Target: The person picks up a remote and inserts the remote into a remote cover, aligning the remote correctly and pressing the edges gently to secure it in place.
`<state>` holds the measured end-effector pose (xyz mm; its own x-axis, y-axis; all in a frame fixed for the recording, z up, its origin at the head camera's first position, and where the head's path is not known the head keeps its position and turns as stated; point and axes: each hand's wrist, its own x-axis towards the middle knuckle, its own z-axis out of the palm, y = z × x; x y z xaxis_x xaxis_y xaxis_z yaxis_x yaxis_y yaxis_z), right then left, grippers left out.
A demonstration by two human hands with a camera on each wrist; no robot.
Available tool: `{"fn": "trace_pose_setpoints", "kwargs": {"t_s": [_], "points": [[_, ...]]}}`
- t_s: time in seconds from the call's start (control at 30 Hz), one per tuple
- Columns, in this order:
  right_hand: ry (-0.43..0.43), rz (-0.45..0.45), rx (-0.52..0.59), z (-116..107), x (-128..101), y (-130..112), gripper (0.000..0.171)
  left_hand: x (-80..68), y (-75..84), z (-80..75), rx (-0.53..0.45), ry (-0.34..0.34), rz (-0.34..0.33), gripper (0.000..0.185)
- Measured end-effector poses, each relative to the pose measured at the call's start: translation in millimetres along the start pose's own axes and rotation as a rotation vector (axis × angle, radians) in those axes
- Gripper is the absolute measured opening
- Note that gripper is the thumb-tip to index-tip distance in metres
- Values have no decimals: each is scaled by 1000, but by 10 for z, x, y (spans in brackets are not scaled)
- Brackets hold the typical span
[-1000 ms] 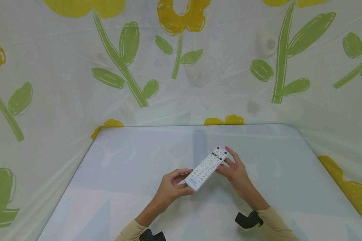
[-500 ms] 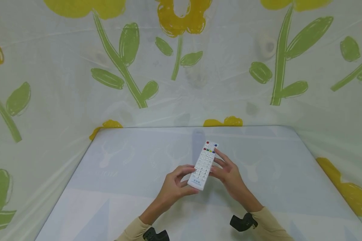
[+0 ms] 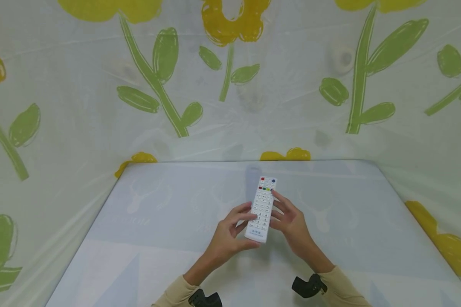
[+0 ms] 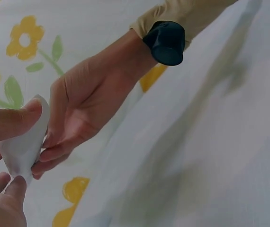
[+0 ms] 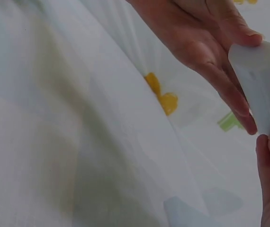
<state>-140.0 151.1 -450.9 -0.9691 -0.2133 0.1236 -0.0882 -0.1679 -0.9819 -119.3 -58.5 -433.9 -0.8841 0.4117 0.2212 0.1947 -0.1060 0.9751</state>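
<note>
Both forearms, in beige sleeves with a dark band at each wrist, reach forward from the lower edge of the head view and converge toward the middle. The left hand (image 3: 225, 238) is raised with its thumb pressed along the near side and its fingers curled up and inward in a pinching grip. The right hand (image 3: 291, 226) faces it, palm turned inward, fingers (image 3: 278, 204) extended and only slightly bent, laid alongside. The two hands sit close together, fingertips nearly meeting.
</note>
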Motion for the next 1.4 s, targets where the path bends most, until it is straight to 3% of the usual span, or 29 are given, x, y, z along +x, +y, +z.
{"fn": "trace_pose_setpoints", "kwargs": {"t_s": [0.27, 0.5, 0.63, 0.93, 1.1, 1.33, 1.4], "points": [[45, -58, -74, 44, 16, 5, 67, 20, 266, 111, 88, -66, 86, 53], [109, -133, -156, 85, 1, 3, 57, 65, 260, 87, 135, -115, 195, 53], [157, -182, -264, 92, -20, 9, 50, 82, 221, 71, 199, -65, 266, 47], [214, -328, -387, 119, -30, -34, 39, 151, 218, 80, 192, 111, 256, 34], [194, -376, -422, 210, -63, -207, 37, 209, 191, 43, 165, 126, 255, 29], [141, -429, -444, 249, -80, -343, 36, 334, -42, -72, 156, 129, 248, 26], [144, -444, -454, 249, -71, -348, 36, 351, -30, -89, 143, 122, 244, 25]]}}
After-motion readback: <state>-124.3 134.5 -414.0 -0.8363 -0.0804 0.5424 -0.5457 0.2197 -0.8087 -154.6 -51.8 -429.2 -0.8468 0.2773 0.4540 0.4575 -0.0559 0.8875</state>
